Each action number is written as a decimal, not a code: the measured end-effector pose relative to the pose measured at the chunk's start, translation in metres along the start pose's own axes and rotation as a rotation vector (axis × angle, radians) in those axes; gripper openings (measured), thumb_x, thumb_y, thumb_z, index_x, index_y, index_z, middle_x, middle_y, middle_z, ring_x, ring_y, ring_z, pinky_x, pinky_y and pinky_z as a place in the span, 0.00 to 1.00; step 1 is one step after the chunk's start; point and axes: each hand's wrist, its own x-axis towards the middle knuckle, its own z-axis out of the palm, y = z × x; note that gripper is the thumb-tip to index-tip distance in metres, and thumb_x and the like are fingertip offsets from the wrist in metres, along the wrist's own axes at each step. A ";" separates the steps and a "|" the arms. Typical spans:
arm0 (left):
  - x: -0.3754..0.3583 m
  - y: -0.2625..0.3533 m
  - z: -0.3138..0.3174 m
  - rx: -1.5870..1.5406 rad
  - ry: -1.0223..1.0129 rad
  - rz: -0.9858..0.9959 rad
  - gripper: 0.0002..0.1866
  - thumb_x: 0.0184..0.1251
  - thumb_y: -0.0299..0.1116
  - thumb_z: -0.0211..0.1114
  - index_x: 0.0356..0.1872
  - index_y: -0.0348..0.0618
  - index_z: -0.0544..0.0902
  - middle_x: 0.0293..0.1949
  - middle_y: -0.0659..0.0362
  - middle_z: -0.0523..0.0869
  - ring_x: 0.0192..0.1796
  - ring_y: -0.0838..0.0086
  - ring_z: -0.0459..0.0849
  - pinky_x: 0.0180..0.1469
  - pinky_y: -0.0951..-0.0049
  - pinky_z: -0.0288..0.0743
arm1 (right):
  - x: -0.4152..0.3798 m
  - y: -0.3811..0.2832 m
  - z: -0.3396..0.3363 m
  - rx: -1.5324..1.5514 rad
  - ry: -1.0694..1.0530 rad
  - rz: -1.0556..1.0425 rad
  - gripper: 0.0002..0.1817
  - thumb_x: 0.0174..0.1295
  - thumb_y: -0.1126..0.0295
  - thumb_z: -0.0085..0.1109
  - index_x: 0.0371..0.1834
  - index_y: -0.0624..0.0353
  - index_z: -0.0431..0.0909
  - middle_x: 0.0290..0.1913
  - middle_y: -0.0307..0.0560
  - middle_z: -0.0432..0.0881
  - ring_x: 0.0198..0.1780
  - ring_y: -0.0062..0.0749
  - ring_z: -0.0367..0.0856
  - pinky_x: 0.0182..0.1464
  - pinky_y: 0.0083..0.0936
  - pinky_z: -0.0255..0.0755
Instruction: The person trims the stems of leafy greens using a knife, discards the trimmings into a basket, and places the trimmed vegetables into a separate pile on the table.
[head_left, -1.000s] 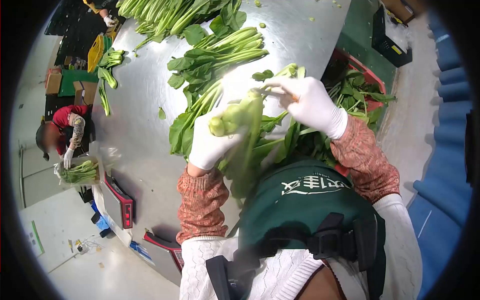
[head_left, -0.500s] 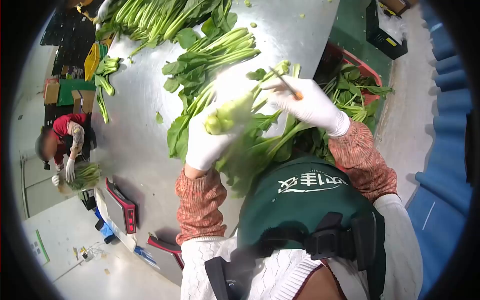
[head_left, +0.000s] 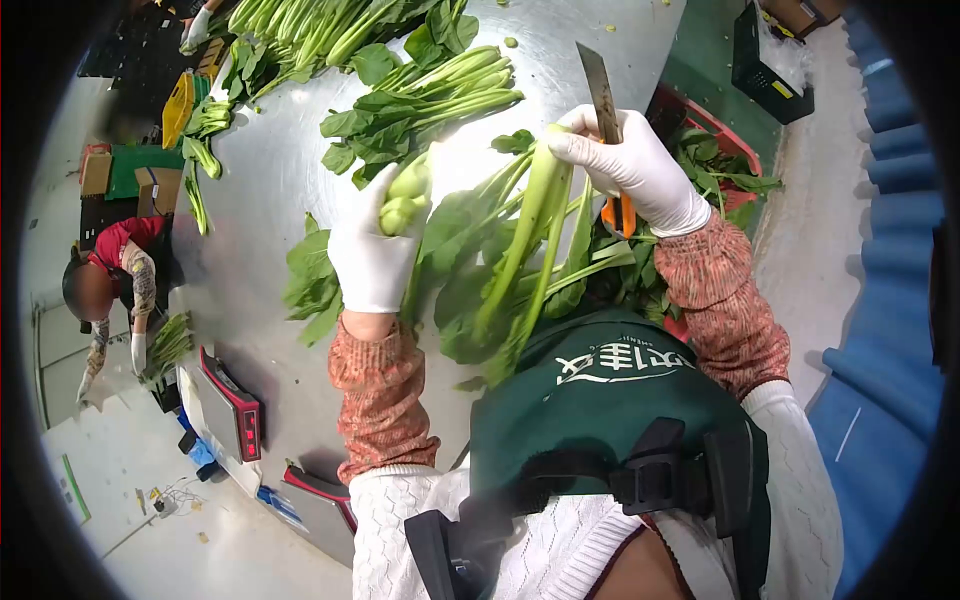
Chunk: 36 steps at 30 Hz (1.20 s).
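My left hand (head_left: 372, 245), in a white glove, is closed around a small bunch of leafy greens (head_left: 408, 190), their pale cut ends showing above the fingers. In my gloved right hand (head_left: 640, 170) is a utility knife (head_left: 600, 95), its blade pointing up past the fingers and its orange handle below the palm. The thumb and fingers of that hand also pinch the top of a thick green stalk (head_left: 535, 215), whose leaves hang down in front of my apron. Some leaves between the hands are smeared by motion.
Bundled greens (head_left: 450, 105) lie on the metal table (head_left: 560, 25), with a larger pile (head_left: 310, 30) behind. A red basket (head_left: 735, 140) of greens stands at right. Scales (head_left: 235, 405) sit at lower left. A co-worker (head_left: 125, 260) handles greens at far left.
My left hand has moved left with its bunch, away from the right. My right hand has turned the knife blade upright and now pinches a long stalk.
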 end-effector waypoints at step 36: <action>-0.040 -0.371 -0.257 -1.243 1.217 -0.907 0.34 0.71 0.44 0.60 0.72 0.40 0.59 0.73 0.43 0.62 0.74 0.53 0.61 0.72 0.42 0.58 | 0.082 0.091 0.042 -0.133 0.028 0.339 0.19 0.74 0.61 0.51 0.57 0.64 0.78 0.38 0.41 0.87 0.17 0.08 0.61 0.20 0.10 0.56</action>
